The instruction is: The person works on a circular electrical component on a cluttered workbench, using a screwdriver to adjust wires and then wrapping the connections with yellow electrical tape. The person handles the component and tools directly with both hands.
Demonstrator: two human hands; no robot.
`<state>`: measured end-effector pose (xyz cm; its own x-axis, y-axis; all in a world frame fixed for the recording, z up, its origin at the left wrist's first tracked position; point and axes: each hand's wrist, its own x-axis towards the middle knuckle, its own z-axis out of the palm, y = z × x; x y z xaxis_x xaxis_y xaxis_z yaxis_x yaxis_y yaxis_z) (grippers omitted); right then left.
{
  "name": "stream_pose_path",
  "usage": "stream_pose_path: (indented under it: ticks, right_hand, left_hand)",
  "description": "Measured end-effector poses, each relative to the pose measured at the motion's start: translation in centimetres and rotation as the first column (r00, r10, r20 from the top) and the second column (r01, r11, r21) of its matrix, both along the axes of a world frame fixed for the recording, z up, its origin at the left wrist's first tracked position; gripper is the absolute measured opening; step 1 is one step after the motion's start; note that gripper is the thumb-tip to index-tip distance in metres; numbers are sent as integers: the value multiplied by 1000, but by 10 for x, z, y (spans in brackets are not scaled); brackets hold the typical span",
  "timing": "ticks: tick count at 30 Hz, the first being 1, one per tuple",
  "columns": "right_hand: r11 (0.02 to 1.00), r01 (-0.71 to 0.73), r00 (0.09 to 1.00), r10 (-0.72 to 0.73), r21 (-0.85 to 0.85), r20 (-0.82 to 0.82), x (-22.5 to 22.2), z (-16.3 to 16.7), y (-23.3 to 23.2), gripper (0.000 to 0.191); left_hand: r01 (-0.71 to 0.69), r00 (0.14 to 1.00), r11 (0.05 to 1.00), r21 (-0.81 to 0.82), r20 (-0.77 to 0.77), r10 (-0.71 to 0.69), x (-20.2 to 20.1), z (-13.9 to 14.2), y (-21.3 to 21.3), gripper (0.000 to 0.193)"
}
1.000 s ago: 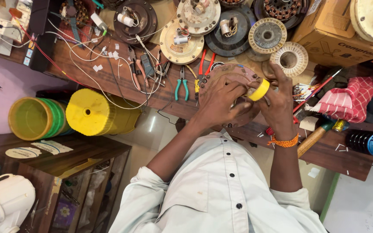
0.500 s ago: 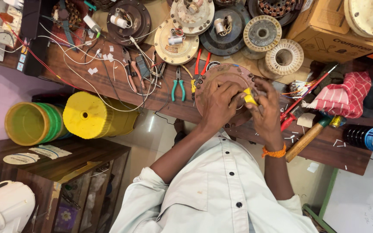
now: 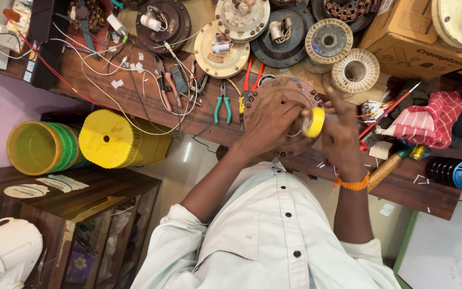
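Yellow tape roll (image 3: 314, 122) pinched between left hand (image 3: 267, 124) and right hand (image 3: 342, 128), both grasping it, over brown motor housing (image 3: 274, 91).

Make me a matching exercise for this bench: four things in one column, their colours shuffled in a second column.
Things:
1. tape roll
2. bottle
3. cloth
4. wristband

Colours:
A. red checked
B. orange
C. yellow
D. dark with a blue label

Pairs: 1-C, 2-D, 3-A, 4-B
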<state>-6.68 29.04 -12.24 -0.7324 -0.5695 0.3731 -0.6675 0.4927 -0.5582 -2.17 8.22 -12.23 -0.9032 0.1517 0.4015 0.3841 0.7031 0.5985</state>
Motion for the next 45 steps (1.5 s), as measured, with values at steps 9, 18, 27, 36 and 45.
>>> stream_pose_path:
  ticks: [9,18,27,36,45]
  right_hand:
    - [999,31,1000,-31,7,0,-15,5,-14,31]
    - [995,96,991,-94,-24,91,7,-16,-11,28]
    - [969,28,921,70,-246,382,27,-1,-6,34]
    - [997,-51,996,55,62,-67,-5,12,-10,48]
    - [998,-38,998,40,43,-46,-24,18,-17,31]
  left_hand:
    - [-113,983,989,95,-134,125,5,2,5,20]
    - [-266,961,952,152,-39,274,6,-6,22,11]
    - [-239,968,958,158,-42,248,2,-6,20,11]
    - [262,964,964,-33,60,-260,-15,-13,-30,40]
    - [-34,986,996,77,166,21,2,-13,-6,35]
